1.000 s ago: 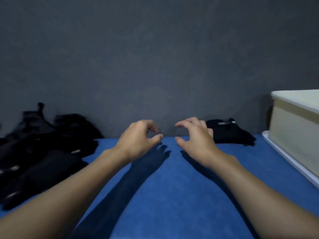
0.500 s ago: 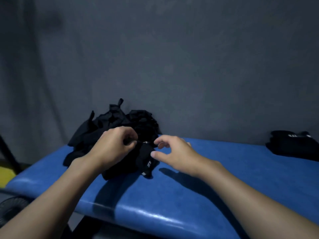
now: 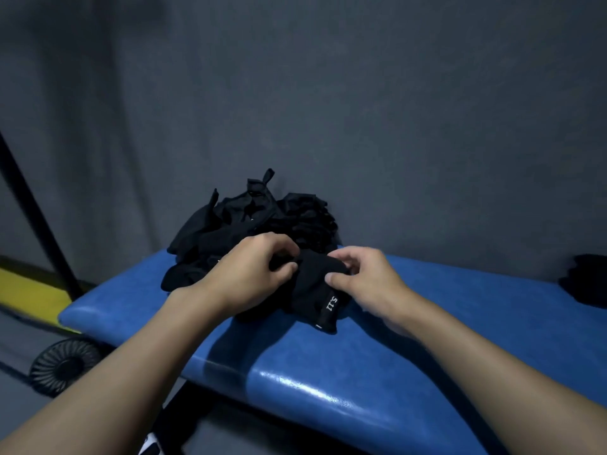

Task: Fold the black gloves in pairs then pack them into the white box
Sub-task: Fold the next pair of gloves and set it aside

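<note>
A heap of loose black gloves (image 3: 253, 221) lies at the left end of the blue padded bench (image 3: 460, 323), against the grey wall. At the heap's front edge lies a black glove with a white label (image 3: 312, 290). My left hand (image 3: 253, 274) grips the glove's left side with curled fingers. My right hand (image 3: 364, 277) pinches its right side between thumb and fingers. A folded black glove pair (image 3: 588, 280) sits at the bench's far right edge. The white box is out of view.
A small black fan (image 3: 65, 362) stands on the floor below the bench's left end. A dark metal pole (image 3: 39, 211) slants up at the left, beside a yellow strip (image 3: 29, 290) on the floor. The grey wall closes off the back.
The view swung left from the bench's right part to the heap, and the white box left the view. Both hands reached the heap; the left took hold first, then the right pinched the labelled glove.
</note>
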### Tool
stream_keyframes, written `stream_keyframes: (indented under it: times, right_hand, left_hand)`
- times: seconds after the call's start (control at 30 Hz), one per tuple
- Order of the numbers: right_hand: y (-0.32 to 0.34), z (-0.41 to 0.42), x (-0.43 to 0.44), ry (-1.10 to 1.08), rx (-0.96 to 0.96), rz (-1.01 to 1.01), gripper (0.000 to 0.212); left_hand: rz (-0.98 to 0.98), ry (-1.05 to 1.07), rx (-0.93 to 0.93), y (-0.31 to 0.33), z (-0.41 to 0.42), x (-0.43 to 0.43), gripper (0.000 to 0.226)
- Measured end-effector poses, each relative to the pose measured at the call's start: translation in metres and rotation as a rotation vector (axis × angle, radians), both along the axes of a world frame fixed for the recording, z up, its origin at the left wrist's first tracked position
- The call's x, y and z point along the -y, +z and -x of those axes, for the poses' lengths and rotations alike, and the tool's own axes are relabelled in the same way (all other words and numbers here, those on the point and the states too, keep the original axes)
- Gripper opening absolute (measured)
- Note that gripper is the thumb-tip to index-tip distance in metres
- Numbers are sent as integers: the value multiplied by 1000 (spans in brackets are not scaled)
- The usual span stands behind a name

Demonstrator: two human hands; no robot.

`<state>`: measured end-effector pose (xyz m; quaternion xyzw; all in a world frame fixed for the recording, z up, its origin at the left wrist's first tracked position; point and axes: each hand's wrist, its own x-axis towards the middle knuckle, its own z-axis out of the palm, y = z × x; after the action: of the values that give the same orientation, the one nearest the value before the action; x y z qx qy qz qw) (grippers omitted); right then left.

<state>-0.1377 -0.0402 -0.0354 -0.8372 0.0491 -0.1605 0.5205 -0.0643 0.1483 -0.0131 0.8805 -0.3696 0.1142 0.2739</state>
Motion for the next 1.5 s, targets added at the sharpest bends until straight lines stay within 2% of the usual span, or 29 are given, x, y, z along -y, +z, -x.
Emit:
stream_keyframes:
  times: [0.1,0.27,0.37,0.57,0.67,0.8,0.93,1.03,1.13,1.33,1.4,1.5]
  right_hand:
    - [11,14,7,11,35,-110,24]
    - [26,40,34,-78,146,-144,25]
    - [30,56,54,-125,208,-174,20]
    - [21,87,94,-254,277,-203,18]
    - [23,96,109,-319,322,-177,17]
    - [21,102,117,-307,303,-34,20]
    - [14,107,123,-213,211,122,29]
    - [12,110,129,-148,183,111,40]
    - [13,113,135,-138,178,41,47]
    - [7,109,159,-402,229,169,41]
    - [5,106,163,-405,198,76,44]
    - [5,106,159,-284,179,-176,44]
  left_hand:
    - [65,13,7,3,4,6,22]
    - [151,-16,-36,9,15,31,28]
    - [161,-51,-95,7,19,53,30]
    - [207,-127,-132,7,35,106,17]
    - [276,-188,-263,7,46,135,11]
    - [424,-260,-581,10,64,170,12]
    - [607,-267,-866,13,71,192,29]
    - [657,-265,-925,11,71,201,33]
    - [693,-226,-917,7,66,209,23]
    - [799,-235,-983,2,56,215,14]
    - [846,-265,-1026,1,54,213,15]
    - [898,-325,-1078,1,55,211,17]
